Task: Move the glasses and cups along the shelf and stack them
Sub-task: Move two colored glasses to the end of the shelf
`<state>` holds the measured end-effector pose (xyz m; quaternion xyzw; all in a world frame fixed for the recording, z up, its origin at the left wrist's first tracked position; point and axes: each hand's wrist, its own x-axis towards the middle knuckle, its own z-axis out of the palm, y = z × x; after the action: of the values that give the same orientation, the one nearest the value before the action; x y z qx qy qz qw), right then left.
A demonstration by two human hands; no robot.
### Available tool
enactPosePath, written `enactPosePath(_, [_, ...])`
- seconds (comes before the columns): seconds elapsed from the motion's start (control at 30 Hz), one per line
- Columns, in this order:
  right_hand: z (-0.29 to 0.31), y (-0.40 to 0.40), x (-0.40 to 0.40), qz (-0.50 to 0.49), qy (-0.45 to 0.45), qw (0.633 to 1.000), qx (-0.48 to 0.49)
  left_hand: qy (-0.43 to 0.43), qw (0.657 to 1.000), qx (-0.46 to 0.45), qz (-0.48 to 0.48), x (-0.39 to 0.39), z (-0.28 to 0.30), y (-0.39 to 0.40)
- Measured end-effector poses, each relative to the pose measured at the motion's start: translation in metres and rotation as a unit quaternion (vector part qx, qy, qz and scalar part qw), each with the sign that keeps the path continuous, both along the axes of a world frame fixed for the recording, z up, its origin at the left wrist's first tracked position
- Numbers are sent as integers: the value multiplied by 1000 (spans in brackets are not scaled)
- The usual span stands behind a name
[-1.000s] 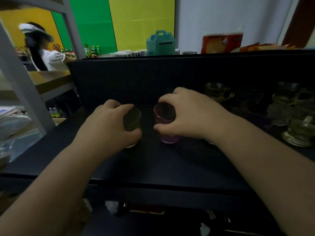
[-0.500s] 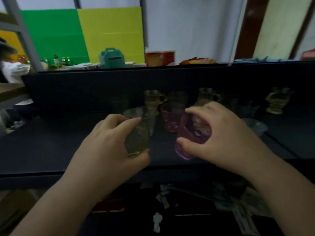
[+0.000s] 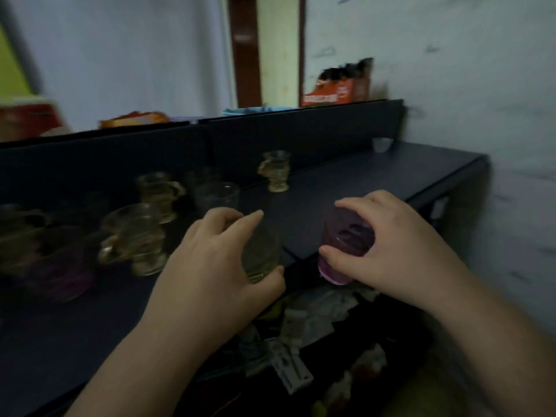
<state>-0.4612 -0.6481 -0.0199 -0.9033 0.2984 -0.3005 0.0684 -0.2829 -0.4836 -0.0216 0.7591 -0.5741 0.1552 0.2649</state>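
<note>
My left hand (image 3: pixel 216 263) grips a yellowish clear glass (image 3: pixel 261 254) from above, held over the front edge of the dark shelf (image 3: pixel 376 179). A purple glass (image 3: pixel 346 251) is gripped by my right hand (image 3: pixel 391 251), tilted and just off the shelf's front edge. On the shelf to the left stand several clear handled cups (image 3: pixel 135 236), a plain tumbler (image 3: pixel 215 195) and a purple glass (image 3: pixel 64 281). One handled cup (image 3: pixel 275 171) stands alone near the back panel. The frame is blurred.
A dark back panel (image 3: pixel 270 133) runs behind the shelf, with an orange box (image 3: pixel 334 88) and coloured packets on top. A small clear cup (image 3: pixel 382 144) sits at the far right corner by the white wall (image 3: pixel 481 85). Papers and clutter (image 3: pixel 304 332) lie below the shelf.
The view has swung right along the shelf. Both hands have carried their glasses rightward, past the group of cups, which now lies to the left. The shelf's right end and wall have come into sight.
</note>
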Motion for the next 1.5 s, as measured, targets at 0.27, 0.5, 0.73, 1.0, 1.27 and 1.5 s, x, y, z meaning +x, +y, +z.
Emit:
enactPosePath(0.27, [-13, -65, -81, -122, -34, 991, 30, 10, 992, 3, -127, -44, -6, -117])
enactPosePath(0.5, [-22, -160, -128, -147, -41, 988, 21, 22, 990, -7, -136, -81, -10, -215])
enactPosePath(0.73, [-17, -263, -158, -110, -55, 992, 5, 28, 996, 8, -82, -121, -10, -319])
enactPosePath(1.0, [-2, -361, -152, -48, -95, 993, 52, 22, 1000, -7, 6, -124, 10, -377])
enactPosePath(1.27, [17, -428, -82, 23, -67, 997, 29, 17, 998, 39, 53, -76, 24, -424])
enactPosePath(1.5, [28, -484, 0, 74, -17, 997, -9, 34, 991, 54, 116, -1, 35, -461])
